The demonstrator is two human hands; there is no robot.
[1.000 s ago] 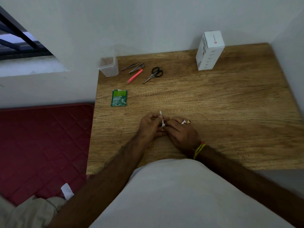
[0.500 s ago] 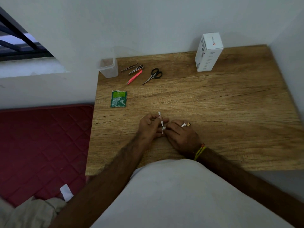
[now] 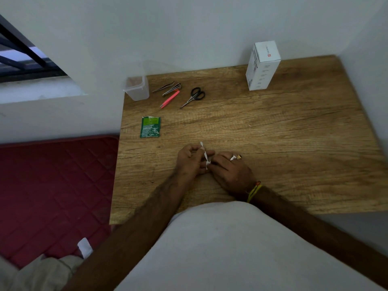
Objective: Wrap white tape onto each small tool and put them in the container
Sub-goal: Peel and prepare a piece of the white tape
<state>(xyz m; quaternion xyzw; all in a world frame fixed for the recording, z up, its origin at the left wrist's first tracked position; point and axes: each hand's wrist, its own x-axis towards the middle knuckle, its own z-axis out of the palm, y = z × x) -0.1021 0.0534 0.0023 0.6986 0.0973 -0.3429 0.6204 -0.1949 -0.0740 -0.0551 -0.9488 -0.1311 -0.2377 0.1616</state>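
Over the near middle of the wooden table (image 3: 273, 143), my left hand (image 3: 189, 162) and my right hand (image 3: 228, 171) meet around a strip of white tape (image 3: 204, 155). The left fingers pinch its upper part, the right fingers pinch its lower end. Whether a tool lies between the hands is hidden. At the far left corner stands a clear plastic container (image 3: 136, 89). Beside it lie metal tweezers (image 3: 163, 87), a nail clipper (image 3: 171, 90), pink tweezers (image 3: 169, 99) and small black scissors (image 3: 194, 97).
A green sachet (image 3: 150, 127) lies left of centre. A white carton (image 3: 262, 65) stands upright at the back against the wall. Walls close the table at the back and right. A red mat (image 3: 52, 185) covers the floor on the left.
The tape strip between my hands has grown a little longer and straighter. Both hands stay at the same spot on the table.
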